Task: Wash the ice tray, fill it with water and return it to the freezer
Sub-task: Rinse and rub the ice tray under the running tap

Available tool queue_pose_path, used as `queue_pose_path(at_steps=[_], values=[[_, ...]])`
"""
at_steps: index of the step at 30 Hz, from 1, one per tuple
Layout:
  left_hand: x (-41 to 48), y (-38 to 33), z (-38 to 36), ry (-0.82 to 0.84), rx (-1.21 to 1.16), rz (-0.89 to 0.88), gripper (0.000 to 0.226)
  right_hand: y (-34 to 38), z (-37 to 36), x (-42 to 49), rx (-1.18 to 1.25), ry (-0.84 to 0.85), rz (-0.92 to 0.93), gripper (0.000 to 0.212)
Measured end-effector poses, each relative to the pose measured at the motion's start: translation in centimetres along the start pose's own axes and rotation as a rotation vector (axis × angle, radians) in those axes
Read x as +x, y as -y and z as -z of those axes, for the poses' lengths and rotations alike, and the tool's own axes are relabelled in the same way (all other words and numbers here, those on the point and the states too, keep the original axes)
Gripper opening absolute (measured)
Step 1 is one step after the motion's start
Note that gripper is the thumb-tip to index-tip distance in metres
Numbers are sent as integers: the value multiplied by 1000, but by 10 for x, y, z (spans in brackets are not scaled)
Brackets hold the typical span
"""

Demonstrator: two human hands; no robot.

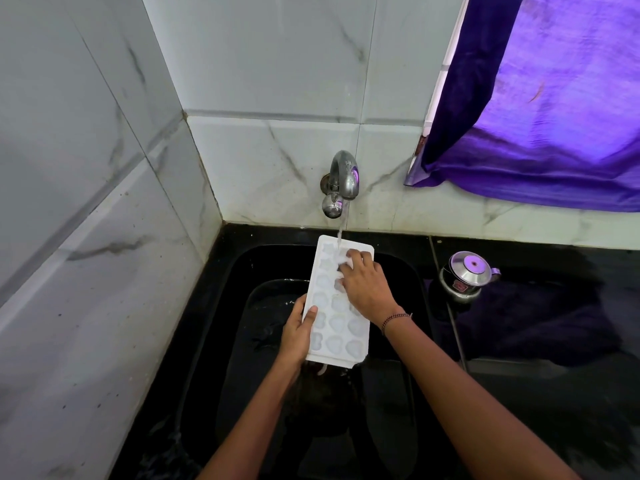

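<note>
The only label here is a red one on the side of the steel pot [465, 277], which stands lidded on the black counter at 3 o'clock from the tray; its writing is too small to read, and the lid hides what is inside.

You hold the white ice tray [341, 323] over the black sink [263, 265], its far end under the tap [343, 181] at 12 o'clock. The stream of water [340, 235] lands on the far cells. The cells are shaped moulds and look wet; how much water they hold cannot be told.

Your left hand [298, 332] grips the tray's edge at 8 o'clock, thumb on top. Your right hand [367, 289] lies across the far cells, fingers pressing down into them where the water falls.
</note>
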State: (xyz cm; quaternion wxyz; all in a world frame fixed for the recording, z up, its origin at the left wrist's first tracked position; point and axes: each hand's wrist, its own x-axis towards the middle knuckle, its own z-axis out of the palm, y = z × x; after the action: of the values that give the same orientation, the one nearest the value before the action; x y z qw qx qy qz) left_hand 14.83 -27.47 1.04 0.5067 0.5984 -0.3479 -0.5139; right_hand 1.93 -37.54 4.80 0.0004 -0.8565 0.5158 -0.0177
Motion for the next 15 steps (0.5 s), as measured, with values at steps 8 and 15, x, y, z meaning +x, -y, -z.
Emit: queue_pose_path(at_steps=[8, 15], values=[[-10, 10, -1, -9, -14, 31, 20, -5, 0, -2, -13, 6, 33, 36], [0, -2, -4, -4, -39, 33, 21, -3, 0, -5, 171, -117, -50, 30]])
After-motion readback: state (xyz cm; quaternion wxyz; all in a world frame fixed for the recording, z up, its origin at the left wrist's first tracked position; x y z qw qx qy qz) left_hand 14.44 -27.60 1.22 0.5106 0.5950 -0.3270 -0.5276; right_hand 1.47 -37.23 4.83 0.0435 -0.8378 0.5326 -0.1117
